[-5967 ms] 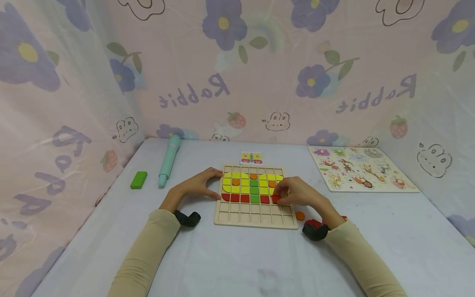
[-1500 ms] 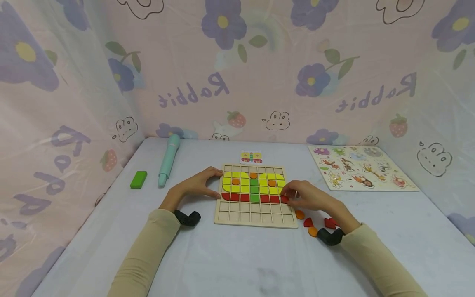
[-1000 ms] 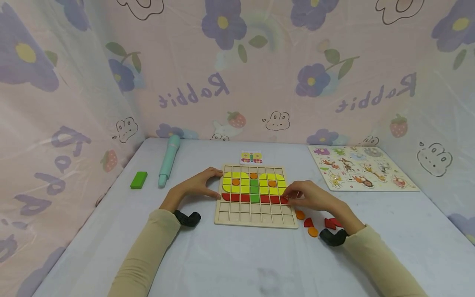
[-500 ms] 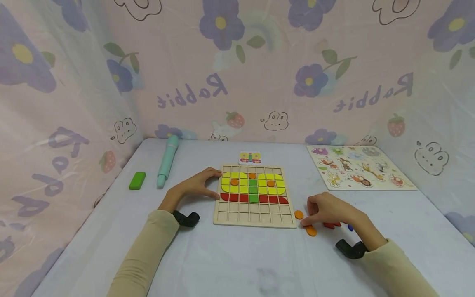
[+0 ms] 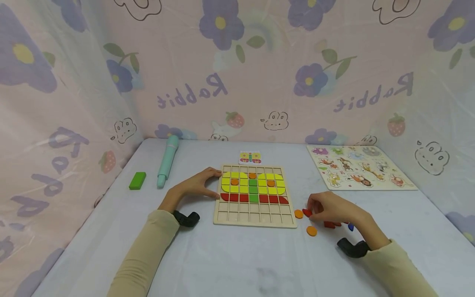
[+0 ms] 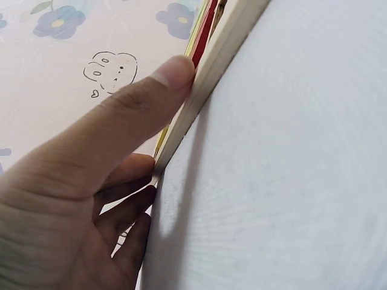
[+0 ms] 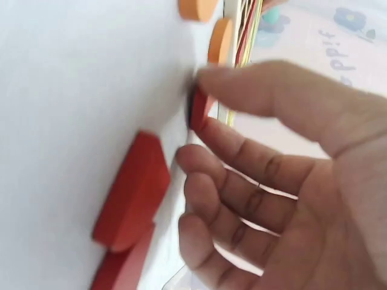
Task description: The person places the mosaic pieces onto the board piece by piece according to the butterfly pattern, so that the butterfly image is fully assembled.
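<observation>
A wooden grid board point(image 5: 241, 216) lies mid-table with flat yellow, orange, green and red tiles set in its cells. My left hand point(image 5: 196, 185) rests at the board's left edge, thumb and fingers spread apart; in the left wrist view the thumb point(image 6: 130, 109) presses on the rim. Right of the board my right hand point(image 5: 330, 206) pinches a small red tile point(image 5: 306, 213) between thumb and index finger, low over the table. In the right wrist view this red tile point(image 7: 201, 107) stands on edge and is partly covered by the fingertips.
Two orange discs point(image 5: 311, 231) lie near the right hand. Red pieces point(image 5: 329, 224) and a blue piece point(image 5: 351, 227) sit under it. Behind the board is a pattern card point(image 5: 250, 157). An animal puzzle point(image 5: 360, 169), a green block point(image 5: 137, 180) and a teal tube point(image 5: 168, 161) lie farther out.
The right hand has left a red tile in the right end of the board's red row, moved right and toward me, and picked up another red tile. The left hand stays in place.
</observation>
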{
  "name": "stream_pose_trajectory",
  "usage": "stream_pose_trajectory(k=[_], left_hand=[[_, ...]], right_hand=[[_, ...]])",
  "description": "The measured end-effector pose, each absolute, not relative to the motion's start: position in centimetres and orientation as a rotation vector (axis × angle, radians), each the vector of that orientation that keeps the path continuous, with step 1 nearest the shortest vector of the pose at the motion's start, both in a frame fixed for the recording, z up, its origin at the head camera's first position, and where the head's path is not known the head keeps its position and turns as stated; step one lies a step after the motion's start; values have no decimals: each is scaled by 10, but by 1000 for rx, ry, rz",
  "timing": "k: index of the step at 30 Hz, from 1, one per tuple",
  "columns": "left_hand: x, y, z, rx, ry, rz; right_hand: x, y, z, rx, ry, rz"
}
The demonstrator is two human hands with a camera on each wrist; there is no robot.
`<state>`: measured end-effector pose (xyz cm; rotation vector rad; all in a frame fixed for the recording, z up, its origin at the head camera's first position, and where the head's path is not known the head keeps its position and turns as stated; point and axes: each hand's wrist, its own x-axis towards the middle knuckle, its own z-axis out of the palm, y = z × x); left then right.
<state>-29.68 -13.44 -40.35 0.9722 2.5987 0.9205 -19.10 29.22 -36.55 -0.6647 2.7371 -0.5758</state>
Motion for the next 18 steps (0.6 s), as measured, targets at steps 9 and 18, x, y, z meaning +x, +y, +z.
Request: stream_pose_trajectory(k=[9,18], left_hand=[[-298,-134,-406,977,2598,915],[-299,-135,-405,996,2601,922]], right_hand=[[-195,295,-371,-647,2833,-583],[-200,294,-378,-609,2858,-571]])
